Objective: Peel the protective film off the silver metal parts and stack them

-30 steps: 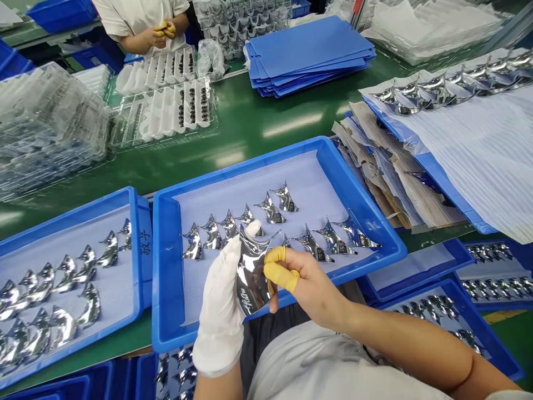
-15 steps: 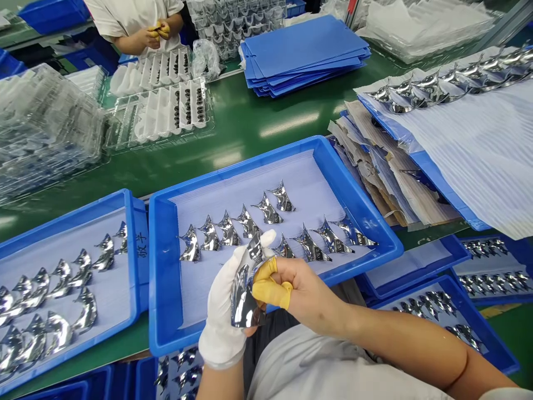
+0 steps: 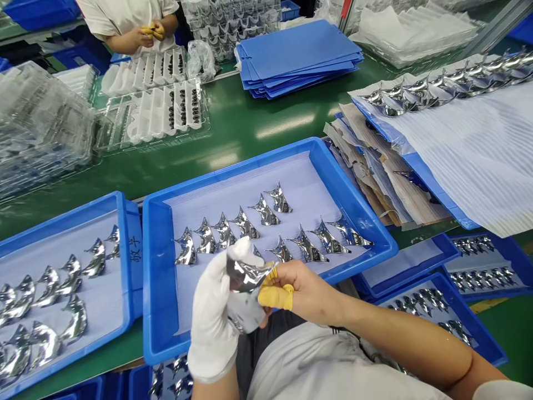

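Chrome piece (image 3: 246, 276) between my hands | gloved left hand (image 3: 214, 311) cupping its left side | right hand (image 3: 306, 291) pinching its right edge | long axis unclear

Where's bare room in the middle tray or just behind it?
Between the middle blue plastic tray and the stacked flat blue sheets: glossy green bench. Inside, white liner between the far rim and the far row of silver curved pieces. Crowded: near-right, where more pieces lie beside the yellow-capped right hand.

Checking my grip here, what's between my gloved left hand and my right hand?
In the head view, a shiny curved metal piece lies between your left hand and right hand, both touching it.
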The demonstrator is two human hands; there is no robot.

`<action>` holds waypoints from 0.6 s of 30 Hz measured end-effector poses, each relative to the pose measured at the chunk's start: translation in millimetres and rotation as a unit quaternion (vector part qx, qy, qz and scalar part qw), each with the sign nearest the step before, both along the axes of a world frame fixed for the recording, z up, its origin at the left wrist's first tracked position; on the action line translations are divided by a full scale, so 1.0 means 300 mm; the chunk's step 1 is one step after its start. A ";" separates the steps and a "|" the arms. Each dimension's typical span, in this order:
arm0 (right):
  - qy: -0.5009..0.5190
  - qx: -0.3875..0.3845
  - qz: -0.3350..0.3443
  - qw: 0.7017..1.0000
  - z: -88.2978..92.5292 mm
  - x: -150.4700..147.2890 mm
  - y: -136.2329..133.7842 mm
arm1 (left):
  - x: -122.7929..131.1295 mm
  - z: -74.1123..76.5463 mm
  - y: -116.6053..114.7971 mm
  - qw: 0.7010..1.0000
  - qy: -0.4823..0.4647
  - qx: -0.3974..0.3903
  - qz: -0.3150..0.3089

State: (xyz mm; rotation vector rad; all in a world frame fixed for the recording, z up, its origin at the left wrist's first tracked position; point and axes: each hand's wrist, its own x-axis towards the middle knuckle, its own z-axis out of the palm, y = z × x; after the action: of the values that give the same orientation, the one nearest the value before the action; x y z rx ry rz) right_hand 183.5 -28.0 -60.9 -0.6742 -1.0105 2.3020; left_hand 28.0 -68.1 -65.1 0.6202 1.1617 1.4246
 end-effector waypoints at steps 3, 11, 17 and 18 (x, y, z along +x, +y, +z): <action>-0.021 0.052 -0.029 0.998 -0.035 0.000 0.010 | -0.036 0.003 -0.014 0.991 0.082 0.102 0.003; -0.006 0.137 -0.032 0.990 -0.092 -0.014 0.031 | -0.053 0.010 -0.046 0.968 0.192 0.163 -0.014; -0.017 0.175 -0.044 0.984 -0.069 0.009 0.048 | -0.048 0.000 -0.057 0.967 0.199 0.159 0.003; -0.016 0.175 -0.044 0.984 -0.068 0.010 0.049 | -0.046 0.003 -0.055 0.965 0.205 0.165 -0.001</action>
State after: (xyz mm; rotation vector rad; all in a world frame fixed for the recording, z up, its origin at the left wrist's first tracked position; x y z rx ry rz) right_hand 186.5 -13.3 -81.3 -0.5963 -1.3305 1.9749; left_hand 14.1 -84.7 -64.1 1.1937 1.2443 1.5464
